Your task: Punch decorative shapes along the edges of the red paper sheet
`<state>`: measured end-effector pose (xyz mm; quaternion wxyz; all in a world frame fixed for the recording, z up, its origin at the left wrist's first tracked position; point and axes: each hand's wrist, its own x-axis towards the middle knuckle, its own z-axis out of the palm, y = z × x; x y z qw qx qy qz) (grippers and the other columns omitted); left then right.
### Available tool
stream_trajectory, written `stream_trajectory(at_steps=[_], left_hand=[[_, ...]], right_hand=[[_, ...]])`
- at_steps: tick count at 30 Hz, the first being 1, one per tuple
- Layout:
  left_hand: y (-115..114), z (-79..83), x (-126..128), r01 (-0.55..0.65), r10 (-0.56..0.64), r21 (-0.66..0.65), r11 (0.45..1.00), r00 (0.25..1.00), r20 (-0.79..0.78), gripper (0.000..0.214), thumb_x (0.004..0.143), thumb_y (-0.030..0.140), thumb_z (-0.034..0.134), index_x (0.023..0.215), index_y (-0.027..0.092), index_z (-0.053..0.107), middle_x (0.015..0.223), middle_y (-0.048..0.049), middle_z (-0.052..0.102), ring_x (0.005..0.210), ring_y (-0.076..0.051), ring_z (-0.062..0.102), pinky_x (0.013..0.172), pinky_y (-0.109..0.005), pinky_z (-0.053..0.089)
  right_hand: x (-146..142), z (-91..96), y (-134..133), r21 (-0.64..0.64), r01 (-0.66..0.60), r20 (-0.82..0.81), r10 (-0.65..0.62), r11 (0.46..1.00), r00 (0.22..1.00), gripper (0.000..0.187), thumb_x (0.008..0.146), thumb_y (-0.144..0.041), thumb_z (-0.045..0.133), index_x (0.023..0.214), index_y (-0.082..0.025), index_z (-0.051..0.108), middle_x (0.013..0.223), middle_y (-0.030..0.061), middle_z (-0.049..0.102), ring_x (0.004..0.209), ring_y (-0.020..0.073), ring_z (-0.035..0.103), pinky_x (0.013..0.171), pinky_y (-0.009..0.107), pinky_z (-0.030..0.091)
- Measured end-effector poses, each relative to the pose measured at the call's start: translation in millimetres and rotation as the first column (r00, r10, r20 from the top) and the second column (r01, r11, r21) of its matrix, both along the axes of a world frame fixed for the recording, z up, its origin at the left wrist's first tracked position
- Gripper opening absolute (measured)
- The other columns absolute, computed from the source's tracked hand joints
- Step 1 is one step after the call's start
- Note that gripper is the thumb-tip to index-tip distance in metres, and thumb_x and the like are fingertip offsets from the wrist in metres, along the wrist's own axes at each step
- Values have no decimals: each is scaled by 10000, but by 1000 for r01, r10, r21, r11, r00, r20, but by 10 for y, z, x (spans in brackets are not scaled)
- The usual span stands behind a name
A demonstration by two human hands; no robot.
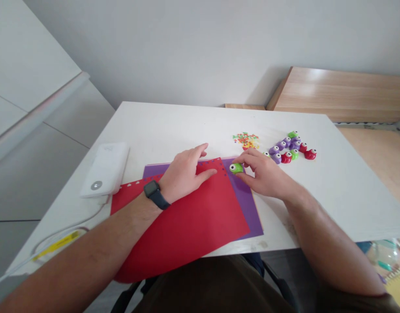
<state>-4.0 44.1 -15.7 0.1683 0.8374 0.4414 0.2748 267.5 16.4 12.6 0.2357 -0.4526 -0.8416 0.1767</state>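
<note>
On white table [174,126] | right grip [261,171] holds green punch [236,168] | left [182,171] open on red card [187,226]

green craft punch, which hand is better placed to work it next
Probably the right hand: its fingers grip the green craft punch right at the edge of the red paper. The left hand rests on that sheet, further from the punch, where it can steady the paper.
</note>
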Motion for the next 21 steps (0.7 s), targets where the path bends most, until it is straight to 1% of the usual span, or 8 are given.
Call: stream_trajectory(at_steps=[3,5,8,12,17,21], left_hand=[[45,-54,-44,-16,16,7,1000,996,-93,531,947,380,724,1393,128,583,1253,-141,738,1163,-321,693,1052,-503,530],[59,-72,-50,-12,13,9,1000,995,-104,460,953,349,702,1349,129,617,1207,-128,751,1121,-315,698,1027,-494,536],[69,-83,-50,-13,14,12,1000,997,-77,388,966,304,663,1319,144,631,1157,-106,759,1085,-296,696,1012,-477,535],[79,-95,-56,-10,10,3,1000,998,-59,356,959,252,646,1303,161,633,1135,-84,763,1069,-284,689,1013,-469,525],[75,-104,-49,-20,20,-13,1000,999,-28,358,939,189,628,1296,164,626,1098,-72,770,1070,-283,684,1026,-483,516],[67,-97,-34,-3,4,-36,999,1000,27,337,952,171,586,1287,180,622,1064,-57,762,1036,-252,697,1012,-449,534]], right_hand=[[6,-25,6,-44,-13,76,17,999,997,220,880,-131,689,1092,-187,704,1003,76,652,920,221,637,857,372,525],[-9,-42,-5,-69,-20,103,27,997,994,233,879,-131,678,1105,-182,701,1016,81,664,915,219,637,846,367,524],[-36,-51,-24,-92,-27,120,38,995,992,223,884,-128,661,1097,-182,697,1019,79,685,906,214,642,827,354,523],[-56,-43,-32,-104,-44,126,57,994,990,209,896,-137,656,1094,-187,700,1033,72,707,909,204,647,831,338,515],[-58,-29,-33,-123,-49,108,62,991,992,237,890,-125,663,1113,-199,696,1056,68,723,943,208,658,851,338,514],[-52,-24,-38,-115,-67,100,79,991,992,243,895,-127,661,1119,-211,707,1071,74,717,964,218,659,867,353,526]])
